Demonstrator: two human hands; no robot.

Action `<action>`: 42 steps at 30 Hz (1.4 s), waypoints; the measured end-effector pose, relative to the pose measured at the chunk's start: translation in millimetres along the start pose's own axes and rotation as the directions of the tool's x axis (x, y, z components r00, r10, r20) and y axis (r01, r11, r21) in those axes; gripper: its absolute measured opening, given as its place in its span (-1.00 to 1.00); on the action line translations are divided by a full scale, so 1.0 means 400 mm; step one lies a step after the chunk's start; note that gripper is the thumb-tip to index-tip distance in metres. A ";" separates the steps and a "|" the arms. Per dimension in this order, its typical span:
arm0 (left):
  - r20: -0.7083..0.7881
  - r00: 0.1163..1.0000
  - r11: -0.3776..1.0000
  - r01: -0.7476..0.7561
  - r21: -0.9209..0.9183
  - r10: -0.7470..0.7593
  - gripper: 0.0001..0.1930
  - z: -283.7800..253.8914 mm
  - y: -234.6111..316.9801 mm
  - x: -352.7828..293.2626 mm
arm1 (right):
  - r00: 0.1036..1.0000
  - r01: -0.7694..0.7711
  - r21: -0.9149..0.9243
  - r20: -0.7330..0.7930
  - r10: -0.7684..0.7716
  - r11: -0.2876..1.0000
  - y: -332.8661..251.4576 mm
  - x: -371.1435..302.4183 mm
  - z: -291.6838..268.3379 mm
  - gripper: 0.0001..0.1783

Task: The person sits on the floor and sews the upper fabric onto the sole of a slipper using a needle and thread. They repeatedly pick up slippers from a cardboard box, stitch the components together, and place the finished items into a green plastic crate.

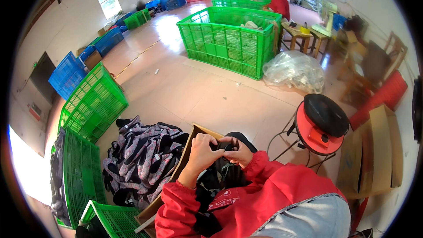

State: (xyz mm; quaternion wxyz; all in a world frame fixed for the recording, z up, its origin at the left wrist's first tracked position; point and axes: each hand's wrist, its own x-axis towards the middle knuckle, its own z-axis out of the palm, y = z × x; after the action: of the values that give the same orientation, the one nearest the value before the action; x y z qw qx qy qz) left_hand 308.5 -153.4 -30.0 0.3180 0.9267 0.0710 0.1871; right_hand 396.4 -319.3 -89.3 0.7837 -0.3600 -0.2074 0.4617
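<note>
While the left hand (202, 152) and right hand (240, 153) pinch a small black piece (228, 147) between them, it's probably mid-adjustment; next move likely just needs a steady hold.

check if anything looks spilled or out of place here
Two things look a bit stray: the heap of patterned pieces, lying loose on the floor beside the left crates rather than in one, and the clear plastic, bunched on the floor against or near the large crate.
</note>
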 end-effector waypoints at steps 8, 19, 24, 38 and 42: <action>0.059 0.997 0.998 0.057 0.022 -0.058 -0.63 -0.018 0.014 -0.014 | 0.999 -0.043 -0.049 -0.012 0.042 0.998 0.012 0.000 -0.013 -0.33; 0.096 0.990 0.994 0.107 -0.008 -0.106 -0.60 -0.016 0.003 -0.021 | 0.999 -0.051 -0.017 0.012 0.051 0.999 0.018 0.005 -0.008 -0.30; 0.112 0.987 0.994 0.112 0.013 -0.113 -0.59 -0.018 0.006 -0.022 | 0.998 -0.053 -0.005 0.024 0.053 0.999 0.019 0.004 -0.010 -0.29; 0.110 0.992 0.998 0.070 -0.004 -0.069 -0.53 -0.033 0.000 -0.026 | 0.999 -0.049 -0.040 0.021 0.050 0.998 0.018 0.004 -0.007 -0.19; 0.129 0.988 0.996 0.084 0.004 -0.084 -0.50 -0.057 0.018 -0.030 | 0.998 -0.054 -0.058 0.016 0.055 0.997 0.013 0.002 -0.024 -0.14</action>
State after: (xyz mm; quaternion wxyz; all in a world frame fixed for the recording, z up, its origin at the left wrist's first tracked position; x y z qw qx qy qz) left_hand 288.5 -149.2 -12.6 0.3303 0.9328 0.0892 0.1131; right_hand 400.1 -320.7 -99.3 0.7583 -0.3839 -0.2176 0.4798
